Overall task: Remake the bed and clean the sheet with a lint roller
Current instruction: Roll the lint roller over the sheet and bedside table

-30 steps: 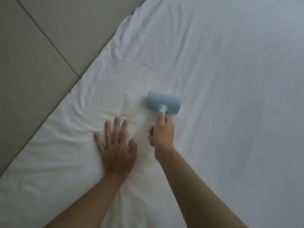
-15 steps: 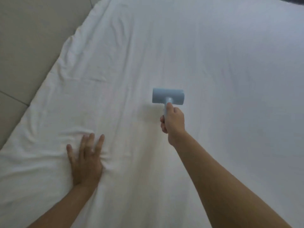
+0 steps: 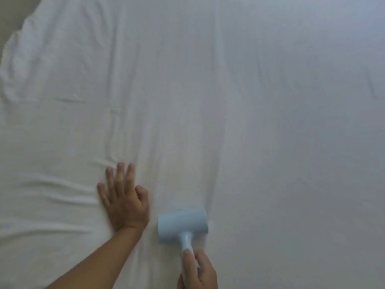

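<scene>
Curled round the pale blue handle, the right hand [image 3: 198, 270] grips the lint roller [image 3: 183, 225] low in the view, thumb laid along the top of the handle and pointing up the stem toward the head, the remaining fingers wrapped underneath; only the hand and wrist show, cut off by the bottom edge. Spreading away from that grip on every side is the white sheet [image 3: 250, 101], smooth up and to the right of it, and rumpled into long shallow creases to the left and upper left, where the cloth's edge bunches at the corner of the view. Left of the grip and slightly farther from the person, the left hand [image 3: 125, 202] lies palm down on the sheet, fingers straight and close together pointing away, thumb out toward the roller, its bare forearm running in from the lower left. Just beyond the gripping fingers, the roller's cylindrical head rests on the sheet with its long axis lying crosswise, left to right, tipped slightly, while the handle runs back toward the person.
</scene>
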A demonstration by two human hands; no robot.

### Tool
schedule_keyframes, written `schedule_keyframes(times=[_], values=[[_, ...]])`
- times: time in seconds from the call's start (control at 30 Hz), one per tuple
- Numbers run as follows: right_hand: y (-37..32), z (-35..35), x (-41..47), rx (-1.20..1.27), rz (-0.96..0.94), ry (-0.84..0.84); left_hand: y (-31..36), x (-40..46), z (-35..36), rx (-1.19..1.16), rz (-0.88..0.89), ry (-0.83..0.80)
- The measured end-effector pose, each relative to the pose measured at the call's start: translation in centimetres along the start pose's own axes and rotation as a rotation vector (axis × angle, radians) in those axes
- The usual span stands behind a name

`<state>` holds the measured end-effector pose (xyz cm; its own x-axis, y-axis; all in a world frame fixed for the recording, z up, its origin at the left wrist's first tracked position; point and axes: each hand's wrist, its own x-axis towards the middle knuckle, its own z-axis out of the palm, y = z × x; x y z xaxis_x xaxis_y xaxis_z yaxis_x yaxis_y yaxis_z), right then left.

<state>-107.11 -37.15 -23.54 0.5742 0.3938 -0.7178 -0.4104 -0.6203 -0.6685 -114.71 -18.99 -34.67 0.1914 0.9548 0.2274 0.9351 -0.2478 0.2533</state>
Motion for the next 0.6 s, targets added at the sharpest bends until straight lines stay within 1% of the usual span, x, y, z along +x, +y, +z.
schedule_keyframes(times=[0.07,0.13,0.2,0.23,0.33,0.4,0.47,0.53,0.6], values=[[-2.4,-2.7,0.4,-0.004,-0.004,-0.031,0.3,0.1,0.4,0.006,0.006,0.009],[-7.0,-5.2,3.7,0.036,-0.080,-0.039,0.4,0.3,0.5,0.012,0.009,0.023],[-11.6,-7.5,8.8,0.111,-0.190,0.024,0.6,0.7,0.5,0.038,0.012,0.045],[-13.8,-8.6,11.5,0.132,-0.213,0.072,0.6,0.5,0.5,0.062,0.017,0.054],[-18.9,-11.8,18.7,0.117,-0.185,0.092,0.9,0.5,0.5,0.095,0.028,0.041],[-18.9,-13.9,20.6,0.098,-0.139,0.046,1.4,0.6,-0.2,0.155,0.114,-0.014],[-16.6,-15.1,20.1,0.069,-0.124,0.016,3.3,0.4,-1.5,0.165,0.153,-0.065],[-12.1,-16.1,17.9,0.038,-0.139,0.032,8.5,-0.7,-1.8,0.024,0.123,-0.030],[-6.6,-17.9,13.8,-0.011,-0.136,0.045,15.9,-2.9,-0.6,-0.142,0.107,-0.044]])
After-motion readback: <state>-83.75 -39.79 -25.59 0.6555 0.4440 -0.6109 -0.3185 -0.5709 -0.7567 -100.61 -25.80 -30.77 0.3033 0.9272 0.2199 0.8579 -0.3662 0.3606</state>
